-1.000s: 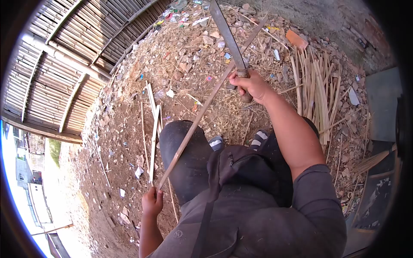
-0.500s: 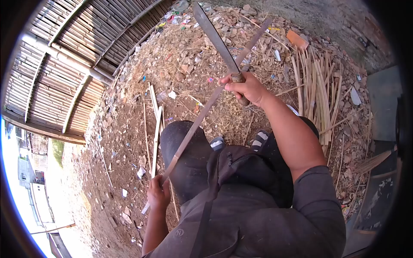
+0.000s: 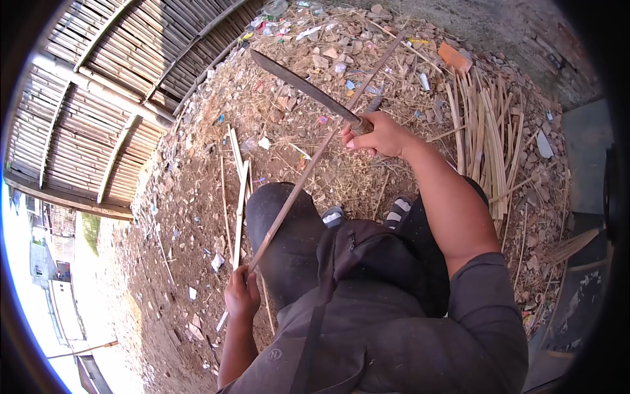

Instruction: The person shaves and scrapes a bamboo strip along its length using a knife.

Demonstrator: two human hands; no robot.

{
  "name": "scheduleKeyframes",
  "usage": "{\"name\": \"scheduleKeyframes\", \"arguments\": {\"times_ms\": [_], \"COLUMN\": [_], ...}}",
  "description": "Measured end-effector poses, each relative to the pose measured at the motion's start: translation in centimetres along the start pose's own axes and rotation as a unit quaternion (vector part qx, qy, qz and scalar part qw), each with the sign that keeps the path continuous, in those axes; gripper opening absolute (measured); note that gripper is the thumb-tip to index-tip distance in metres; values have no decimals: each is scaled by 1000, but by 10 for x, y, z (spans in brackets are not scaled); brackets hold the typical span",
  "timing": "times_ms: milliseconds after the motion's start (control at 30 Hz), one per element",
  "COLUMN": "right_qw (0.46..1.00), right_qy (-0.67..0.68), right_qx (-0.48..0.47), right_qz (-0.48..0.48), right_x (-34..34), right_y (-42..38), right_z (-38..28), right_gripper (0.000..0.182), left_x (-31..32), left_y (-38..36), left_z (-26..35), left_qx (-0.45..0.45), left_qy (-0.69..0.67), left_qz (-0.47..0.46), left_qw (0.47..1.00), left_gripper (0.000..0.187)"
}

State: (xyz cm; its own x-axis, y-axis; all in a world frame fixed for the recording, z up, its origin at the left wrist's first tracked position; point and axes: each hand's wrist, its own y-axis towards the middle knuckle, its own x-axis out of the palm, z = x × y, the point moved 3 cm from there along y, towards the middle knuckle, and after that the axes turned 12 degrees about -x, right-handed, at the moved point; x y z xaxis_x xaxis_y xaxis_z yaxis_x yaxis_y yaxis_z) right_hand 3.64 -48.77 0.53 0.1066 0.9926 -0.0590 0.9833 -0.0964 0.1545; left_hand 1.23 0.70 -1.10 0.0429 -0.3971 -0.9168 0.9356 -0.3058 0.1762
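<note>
A long brown bamboo strip (image 3: 289,205) runs slantwise from my left side up past my knee to the far rubble. My left hand (image 3: 241,295) is closed around its near end, beside my left thigh. My right hand (image 3: 386,136) grips the handle of a machete (image 3: 303,87), whose dark blade points forward and to the left. Near the handle, the blade crosses over the strip in this view. The fingers of my right hand are right at the strip there.
Split bamboo strips (image 3: 489,141) lie piled at the right, with a few pale strips (image 3: 239,190) left of my knee. Rubble, straw and litter cover the ground. A bamboo slat wall (image 3: 98,131) stands at the left, and a brick piece (image 3: 454,58) lies far right.
The machete blade has swung down to the left, and my right hand has turned with it. The bamboo strip looks narrower now, its far end slightly lower. My left hand has barely moved.
</note>
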Motion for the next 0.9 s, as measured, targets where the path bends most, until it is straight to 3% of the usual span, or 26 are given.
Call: {"name": "scheduleKeyframes", "arguments": {"times_ms": [300, 400, 900], "right_qw": [998, 988, 995], "right_qy": [-49, -149, 96], "right_qx": [-18, -20, -3], "right_qz": [20, 21, -8], "right_x": [10, 10, 16], "right_y": [3, 6, 5], "right_z": [0, 8, 9], "right_gripper": [40, 36, 18], "left_x": [-2, -1, -3], "left_y": [0, -1, -3], "left_z": [1, -1, -10], "left_qx": [16, 19, 21], "left_qy": [-2, -3, -19], "left_qz": [14, 20, -10], "left_qw": [1000, 1000, 1000], "left_gripper": [20, 19, 16]}}
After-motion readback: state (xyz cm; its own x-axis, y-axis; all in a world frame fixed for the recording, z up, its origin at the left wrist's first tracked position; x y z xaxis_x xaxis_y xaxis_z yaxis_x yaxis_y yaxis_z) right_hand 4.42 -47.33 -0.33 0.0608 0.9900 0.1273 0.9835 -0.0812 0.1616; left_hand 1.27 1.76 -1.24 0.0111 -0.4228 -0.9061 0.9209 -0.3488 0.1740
